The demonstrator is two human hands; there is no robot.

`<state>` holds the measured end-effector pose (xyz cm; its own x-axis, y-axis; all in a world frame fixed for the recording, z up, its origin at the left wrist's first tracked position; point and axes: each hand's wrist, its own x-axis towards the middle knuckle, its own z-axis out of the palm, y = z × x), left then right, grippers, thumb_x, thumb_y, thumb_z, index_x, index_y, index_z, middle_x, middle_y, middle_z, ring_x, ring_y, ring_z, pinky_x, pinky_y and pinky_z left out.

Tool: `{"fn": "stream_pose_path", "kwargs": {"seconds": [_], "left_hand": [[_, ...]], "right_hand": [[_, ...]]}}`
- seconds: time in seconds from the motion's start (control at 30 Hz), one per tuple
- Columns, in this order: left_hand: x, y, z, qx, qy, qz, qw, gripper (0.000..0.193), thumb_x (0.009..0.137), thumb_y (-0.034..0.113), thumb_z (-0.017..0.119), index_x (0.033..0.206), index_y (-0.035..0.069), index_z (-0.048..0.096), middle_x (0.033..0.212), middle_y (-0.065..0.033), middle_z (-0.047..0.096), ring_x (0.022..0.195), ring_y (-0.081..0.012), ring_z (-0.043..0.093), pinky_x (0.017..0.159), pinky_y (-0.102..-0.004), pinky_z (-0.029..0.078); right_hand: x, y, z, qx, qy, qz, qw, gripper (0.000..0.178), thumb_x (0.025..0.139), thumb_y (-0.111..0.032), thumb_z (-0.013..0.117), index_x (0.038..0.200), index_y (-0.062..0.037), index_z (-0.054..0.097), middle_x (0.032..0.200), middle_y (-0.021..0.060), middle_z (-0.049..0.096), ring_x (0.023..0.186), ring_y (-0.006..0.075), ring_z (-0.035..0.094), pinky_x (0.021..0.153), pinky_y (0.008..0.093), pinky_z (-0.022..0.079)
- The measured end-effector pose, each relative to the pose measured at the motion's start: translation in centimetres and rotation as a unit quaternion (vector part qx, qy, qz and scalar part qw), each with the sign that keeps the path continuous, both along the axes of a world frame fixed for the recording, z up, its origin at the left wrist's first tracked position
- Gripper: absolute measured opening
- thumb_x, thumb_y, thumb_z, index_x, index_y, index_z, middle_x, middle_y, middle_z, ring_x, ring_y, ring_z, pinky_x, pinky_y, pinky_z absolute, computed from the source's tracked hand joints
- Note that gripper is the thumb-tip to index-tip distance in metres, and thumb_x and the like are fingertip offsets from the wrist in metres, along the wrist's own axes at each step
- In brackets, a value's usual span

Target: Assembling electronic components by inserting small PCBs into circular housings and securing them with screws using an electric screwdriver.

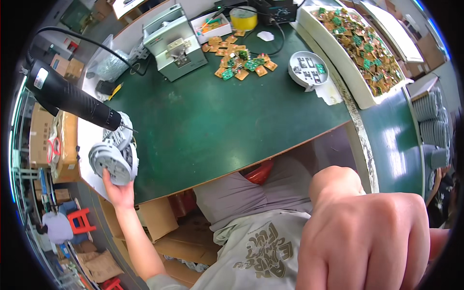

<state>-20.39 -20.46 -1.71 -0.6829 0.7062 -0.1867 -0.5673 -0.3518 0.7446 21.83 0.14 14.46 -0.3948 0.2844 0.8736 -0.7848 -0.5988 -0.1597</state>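
Note:
My left hand [120, 193] grips a round grey plastic housing [110, 160] at the left end of the green table. More grey plastic parts [127, 153] lie right behind it. Just above them hangs a black electric screwdriver [79, 99], its thin bit pointing to the right. Very close to the camera, at the lower right, my right hand [362, 232] is closed in a fist with its knuckles showing. Whatever its fingers hold, if anything, is hidden. Farther off, a round grey housing with small parts inside [305, 67] rests at the table's right side.
Loose orange and green circuit boards [241, 60] lie on the green table [217, 125] near a grey metal machine [176, 46]. A white tray [361, 99] full of boards stands at the far right. Yellow tape [243, 19] and a small parts box [212, 29] sit behind.

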Motion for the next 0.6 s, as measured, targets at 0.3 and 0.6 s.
{"fn": "stream_pose_path", "kwargs": {"seconds": [0.3,0.6], "left_hand": [[-7.5,7.3,1.7,-0.123,0.069,-0.023,0.99,0.054,0.101,0.034,0.068,0.147,0.011,0.053,0.141,-0.0092,0.065,0.12,-0.025,0.068,0.092,-0.0379,0.061],[-9.8,10.3,4.0,-0.2,0.118,-0.069,0.97,0.053,0.102,0.038,0.066,0.145,0.009,0.055,0.138,-0.0107,0.067,0.118,-0.0238,0.07,0.092,-0.0359,0.061]], "right_hand": [[1.8,1.2,-0.9,0.008,-0.021,-0.038,0.999,0.076,0.109,-0.062,0.037,0.054,-0.01,0.044,0.054,0.0031,0.042,0.04,0.016,0.035,0.054,0.0349,0.052],[2.8,2.1,0.6,0.072,-0.018,-0.069,0.995,0.079,0.108,-0.067,0.033,0.055,-0.0094,0.044,0.055,0.0034,0.042,0.041,0.0168,0.036,0.049,0.0331,0.049]]}}
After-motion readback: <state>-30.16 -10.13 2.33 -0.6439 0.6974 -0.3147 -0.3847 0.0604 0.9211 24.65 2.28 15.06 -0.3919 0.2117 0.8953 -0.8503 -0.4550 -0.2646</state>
